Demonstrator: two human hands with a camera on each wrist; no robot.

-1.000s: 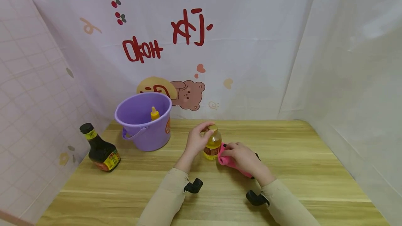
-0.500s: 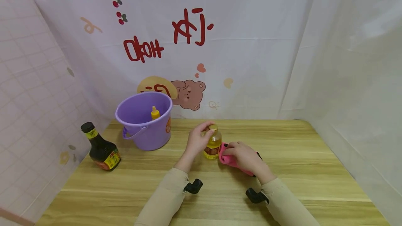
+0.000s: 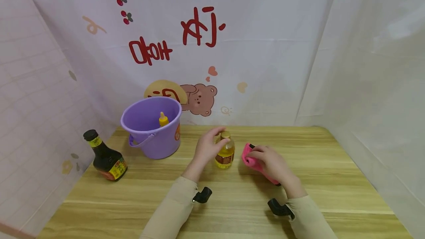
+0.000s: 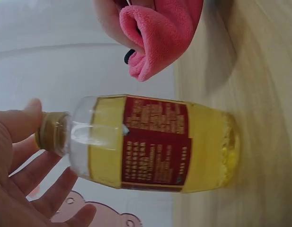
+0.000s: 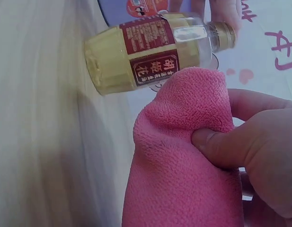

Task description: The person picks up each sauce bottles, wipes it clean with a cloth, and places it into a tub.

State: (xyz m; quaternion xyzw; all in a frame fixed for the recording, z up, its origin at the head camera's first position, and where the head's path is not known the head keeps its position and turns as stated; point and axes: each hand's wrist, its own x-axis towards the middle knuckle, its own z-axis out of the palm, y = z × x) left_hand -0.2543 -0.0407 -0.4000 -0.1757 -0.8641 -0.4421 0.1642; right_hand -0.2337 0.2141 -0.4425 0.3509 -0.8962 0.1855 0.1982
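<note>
A small bottle of yellow oil [image 3: 224, 156] with a gold cap and dark red label stands upright on the table. My left hand [image 3: 208, 146] is around its cap and neck, thumb at the cap [image 4: 53, 132], fingers spread and fairly straight in the left wrist view. My right hand [image 3: 270, 163] pinches a folded pink cloth [image 3: 250, 160] between thumb and fingers, to the right of the bottle and apart from it. The right wrist view shows the thumb pressing into the plush cloth [image 5: 179, 142]; fingers behind it are partly hidden.
A purple bucket [image 3: 162, 145] stands at the back left, with a yellow-capped bottle [image 3: 163, 120] inside. A dark sauce bottle [image 3: 109, 163] stands near the left edge of the wooden table [image 3: 318, 165]. Printed curtains [image 3: 265, 54] hang behind and at the sides.
My right hand has moved right with the pink cloth, away from the oil bottle. My left hand's thumb and fingers have loosened at the cap. The bottle stays in place.
</note>
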